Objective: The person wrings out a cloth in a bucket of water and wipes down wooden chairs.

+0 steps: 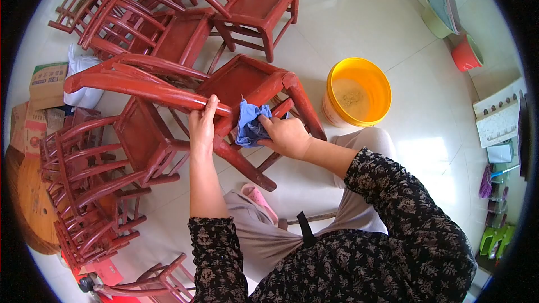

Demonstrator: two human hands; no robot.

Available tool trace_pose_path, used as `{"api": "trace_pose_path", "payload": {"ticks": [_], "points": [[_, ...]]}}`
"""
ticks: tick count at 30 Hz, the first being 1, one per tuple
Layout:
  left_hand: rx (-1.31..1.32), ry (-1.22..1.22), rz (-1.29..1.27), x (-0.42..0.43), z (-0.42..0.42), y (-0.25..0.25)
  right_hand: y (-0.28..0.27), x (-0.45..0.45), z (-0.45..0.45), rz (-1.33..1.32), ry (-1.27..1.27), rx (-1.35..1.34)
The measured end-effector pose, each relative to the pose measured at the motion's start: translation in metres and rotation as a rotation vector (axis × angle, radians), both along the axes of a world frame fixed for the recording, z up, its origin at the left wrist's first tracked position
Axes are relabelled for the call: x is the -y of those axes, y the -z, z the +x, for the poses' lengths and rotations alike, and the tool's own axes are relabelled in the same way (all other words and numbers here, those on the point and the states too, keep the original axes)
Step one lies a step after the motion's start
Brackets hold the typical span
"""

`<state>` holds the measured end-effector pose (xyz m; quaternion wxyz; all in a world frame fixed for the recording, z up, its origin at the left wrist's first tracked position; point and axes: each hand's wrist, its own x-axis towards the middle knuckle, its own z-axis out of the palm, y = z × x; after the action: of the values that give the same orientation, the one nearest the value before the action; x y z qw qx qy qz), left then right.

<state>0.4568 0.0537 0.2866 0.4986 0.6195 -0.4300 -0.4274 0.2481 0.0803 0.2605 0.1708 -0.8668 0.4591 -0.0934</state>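
Observation:
A red wooden chair is tilted in front of me, its back rail reaching to the left. My left hand grips a thick red post of this chair, thumb on top. In my right hand is a crumpled blue cloth, pressed against the chair's frame close to the seat. The two hands are a short way apart. Part of the cloth hides the wood beneath it.
A yellow bucket stands on the tiled floor to the right. More red chairs crowd the left and top. Cardboard boxes and a round wooden top are at far left. A pink slipper shows below.

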Motion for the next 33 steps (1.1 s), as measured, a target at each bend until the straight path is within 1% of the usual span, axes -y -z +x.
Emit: {"api": "trace_pose_path", "payload": {"ticks": [6, 11, 15, 18, 23, 26, 29, 33], "points": [[-0.03, -0.027, -0.002, -0.001, -0.003, -0.003, 0.0, -0.001, 0.0, 0.002, 0.005, 0.016], [0.013, -0.003, 0.032, 0.001, 0.001, -0.002, 0.004, -0.001, -0.001, -0.018, -0.007, 0.046], [-0.02, -0.035, -0.01, 0.0, -0.005, -0.004, 0.003, -0.001, -0.003, -0.018, -0.012, 0.043], [0.045, -0.014, 0.005, 0.001, 0.0, -0.003, 0.005, 0.0, -0.001, -0.018, -0.021, 0.036], [0.007, -0.028, -0.012, 0.0, -0.003, -0.002, 0.005, -0.001, -0.001, 0.009, -0.01, 0.017], [0.04, -0.024, 0.031, -0.001, -0.001, -0.004, 0.006, -0.002, -0.002, 0.006, -0.013, 0.021], [0.025, -0.023, -0.022, -0.002, -0.003, -0.005, 0.005, -0.003, -0.001, 0.011, -0.012, 0.015], [-0.003, -0.031, -0.032, -0.004, -0.008, -0.011, 0.005, -0.004, -0.002, 0.015, -0.013, 0.028]]}}
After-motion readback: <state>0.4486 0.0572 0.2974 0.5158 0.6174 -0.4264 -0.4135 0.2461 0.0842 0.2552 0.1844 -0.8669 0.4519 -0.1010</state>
